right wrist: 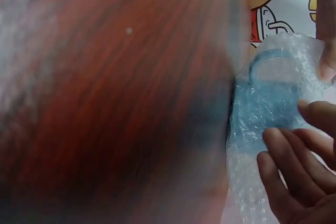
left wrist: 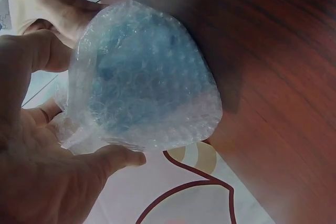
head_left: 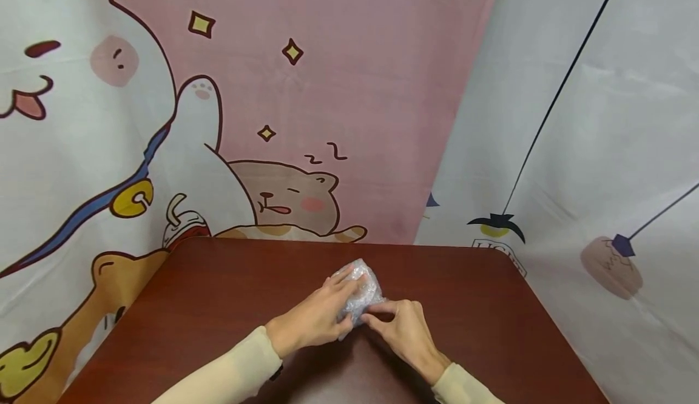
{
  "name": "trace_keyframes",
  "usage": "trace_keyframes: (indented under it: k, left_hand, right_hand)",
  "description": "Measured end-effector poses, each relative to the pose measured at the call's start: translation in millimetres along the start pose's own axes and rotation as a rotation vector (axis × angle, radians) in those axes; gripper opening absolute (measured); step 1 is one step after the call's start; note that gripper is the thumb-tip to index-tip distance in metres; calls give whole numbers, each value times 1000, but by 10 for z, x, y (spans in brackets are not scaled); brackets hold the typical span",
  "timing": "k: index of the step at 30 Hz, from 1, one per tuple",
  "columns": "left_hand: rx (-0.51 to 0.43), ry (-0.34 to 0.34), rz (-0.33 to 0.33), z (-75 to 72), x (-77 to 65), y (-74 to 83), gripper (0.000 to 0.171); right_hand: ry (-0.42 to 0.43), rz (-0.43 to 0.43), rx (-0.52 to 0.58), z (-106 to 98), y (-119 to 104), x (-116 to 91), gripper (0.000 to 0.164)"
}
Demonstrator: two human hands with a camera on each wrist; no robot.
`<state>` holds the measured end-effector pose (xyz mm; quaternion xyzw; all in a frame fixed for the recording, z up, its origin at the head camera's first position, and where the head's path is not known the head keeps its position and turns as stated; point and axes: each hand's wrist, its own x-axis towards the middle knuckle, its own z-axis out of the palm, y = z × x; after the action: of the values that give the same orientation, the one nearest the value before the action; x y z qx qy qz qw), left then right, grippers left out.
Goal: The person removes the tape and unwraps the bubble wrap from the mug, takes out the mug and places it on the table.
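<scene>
Over the middle of the table, I hold a bubble-wrapped package [head_left: 363, 292] in both hands. Through the clear bubble wrap [right wrist: 249, 182] a bluish thing [right wrist: 270, 106] shows in the right wrist view, with a curved loop like a handle at one end; its exact kind is hidden by the wrap. My left hand [head_left: 322, 313] grips the package from the left, fingers spread over the top and thumb at the near side. On the right, my right hand [head_left: 404, 331] pinches the edge of the wrap between thumb and forefinger.
The package and both hands are above a dark reddish-brown table [head_left: 246, 282]. A cloth [head_left: 355, 88] with cartoon animals hangs behind the table's far edge and at its sides. Pale sleeves [head_left: 235, 361] cover both forearms.
</scene>
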<state>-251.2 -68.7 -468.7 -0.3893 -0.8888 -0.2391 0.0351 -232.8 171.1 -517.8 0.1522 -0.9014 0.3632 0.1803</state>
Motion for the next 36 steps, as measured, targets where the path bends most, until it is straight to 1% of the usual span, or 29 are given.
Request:
trace_keyframes:
  k: [6,9,15,19,23,27,31,36]
  left_hand:
    - [1,4,12,-7,5,-18,82]
    - [-2,2,14,-6,7,-19,83]
    - [-12,1,3,-6,-6,-16,84]
    - [-15,7,-6,-5,-20,-29,84]
    - [-16,18,-4,-15,-17,-45,85]
    - [-32,36,-2,-26,-3,-53,86]
    - [-52,36,-11,-23,3,-62,86]
    - [-68,31,-14,-9,-8,-69,88]
  right_hand:
    - [12,96,160,-12,-21,18,13]
    - [7,143,202,-17,-31,38,15]
    - [-76,238,324,-3,-30,53,13]
    - [-118,249,377,9,-34,45,12]
    - [-137,239,392,2,-48,47,12]
    - [-142,216,380,-20,-60,52,12]
    - [-120,190,312,-60,-73,33,13]
    - [-70,150,210,-111,-63,7,20]
